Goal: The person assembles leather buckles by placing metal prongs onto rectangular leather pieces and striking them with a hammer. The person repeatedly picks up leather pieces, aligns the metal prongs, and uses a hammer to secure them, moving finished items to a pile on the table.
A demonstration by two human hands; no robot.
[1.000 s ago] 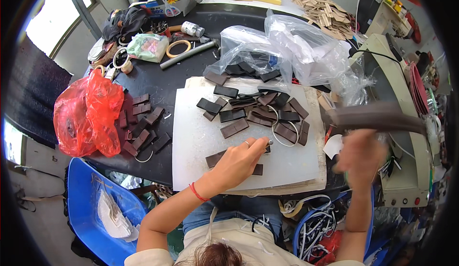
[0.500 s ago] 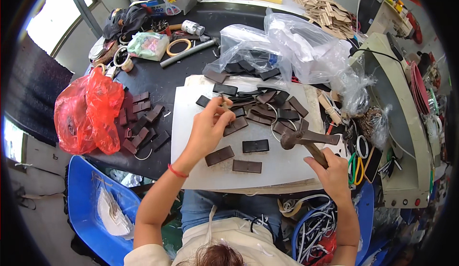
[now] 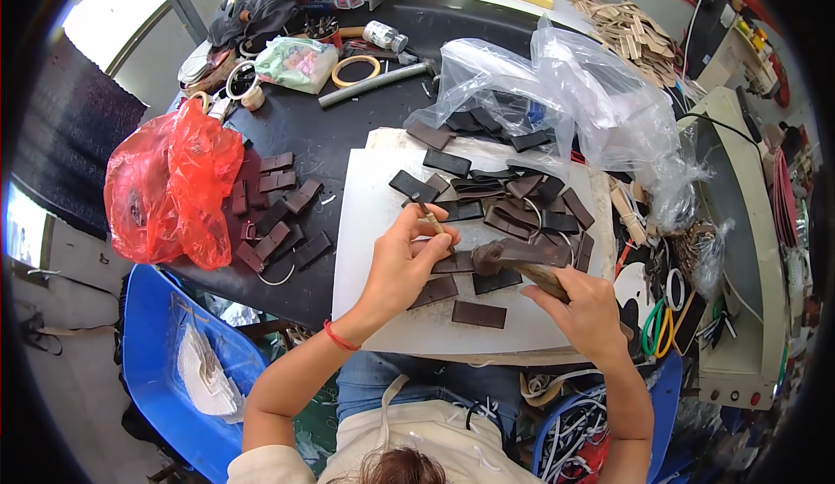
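Note:
My left hand (image 3: 402, 256) is closed on a slim hand tool (image 3: 429, 213), dark at its upper end and tan along the shaft. The kind of tool is not certain, and its lower end is hidden by fingers. My right hand (image 3: 590, 312) grips a hammer (image 3: 532, 273) by its wooden handle, its head close to the right of my left fingertips. Below them, on a white board (image 3: 370, 214), lie flat dark leather pieces: a brown one (image 3: 479, 313), a black one (image 3: 498, 283) and another brown one (image 3: 434, 292). More such pieces (image 3: 513, 216) are heaped behind.
Left of the board sit a red plastic bag (image 3: 170, 193) and loose leather pieces (image 3: 277, 233). Clear plastic bags (image 3: 600, 93) cover the far right. A metal tube (image 3: 374, 86) and tape ring (image 3: 356, 70) lie at the back. Blue bins (image 3: 152, 345) stand below the table edge.
The view has shifted, so the table's things sit further right. The hammer has come leftward, nearer my left hand. The slim tool now shows more plainly between my left fingers.

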